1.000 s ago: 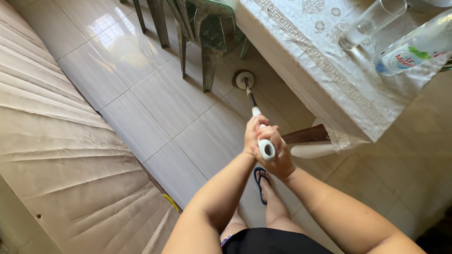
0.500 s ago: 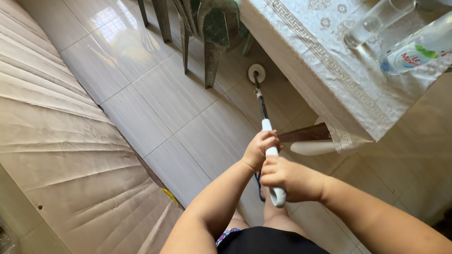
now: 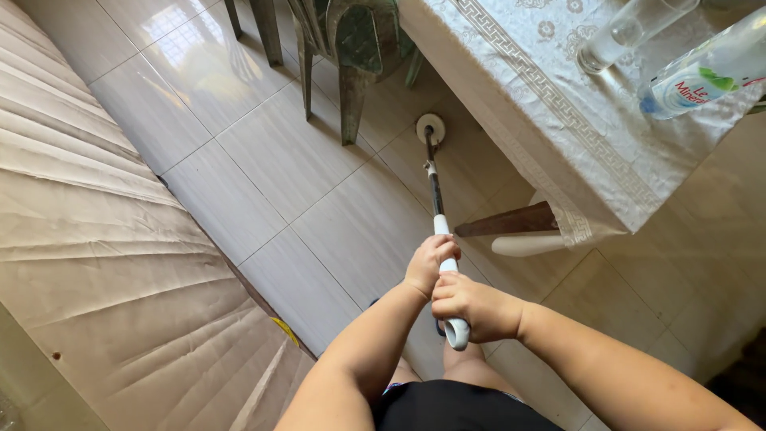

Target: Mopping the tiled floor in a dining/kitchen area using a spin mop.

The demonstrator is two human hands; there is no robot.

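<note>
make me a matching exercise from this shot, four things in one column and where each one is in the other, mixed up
Things:
1. mop head
2. drinking glass
3. left hand
4. green chair

Places:
A. on the patterned tablecloth, beside the plastic bottle
B. on the floor tiles under the table edge
C. gripping the white mop handle above the right hand
D. standing on the floor at the top of the view

Pairs: 1-B, 2-A, 3-C, 4-D

Glossy beige tile floor [image 3: 263,152] catching window light, green chair [image 3: 351,40] by a table [image 3: 558,231] under a patterned cloth [image 3: 519,72], ribbed tan cover [image 3: 96,263] at left
</note>
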